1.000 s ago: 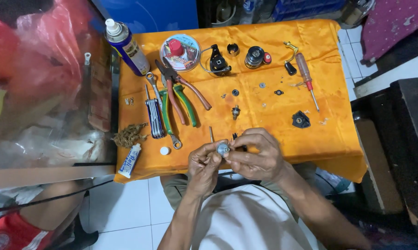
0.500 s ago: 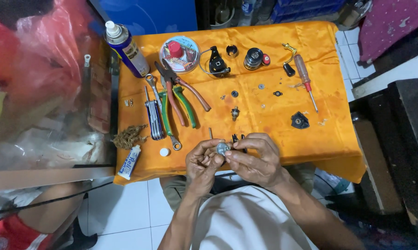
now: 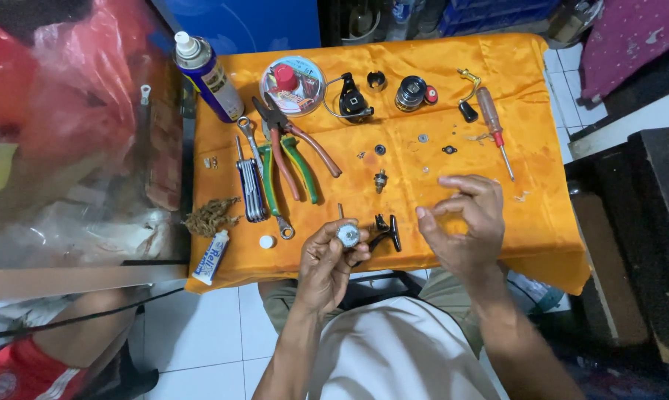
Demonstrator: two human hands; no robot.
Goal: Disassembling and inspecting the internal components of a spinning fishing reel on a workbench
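Observation:
My left hand [image 3: 325, 261] grips a small round silver metal part [image 3: 347, 235] with a thin shaft sticking up, near the front edge of the orange cloth [image 3: 394, 155]. A black curved piece [image 3: 388, 230] hangs from that part to the right. My right hand [image 3: 464, 222] hovers to the right of it, empty, fingers apart and curled, over the cloth. A small brass-and-silver fitting [image 3: 380, 180] stands just beyond both hands.
Pliers [image 3: 294, 152], a wrench [image 3: 264, 178] and a folding key set [image 3: 251, 189] lie on the left. A spray can [image 3: 205, 74], round tin [image 3: 292, 84], black reel parts [image 3: 353, 100], a screwdriver [image 3: 495, 130], a small tube [image 3: 212, 257] and loose washers are spread about.
My right hand has let go of the part and moved right and up, away from my left hand. The black curved piece now shows beside the silver part.

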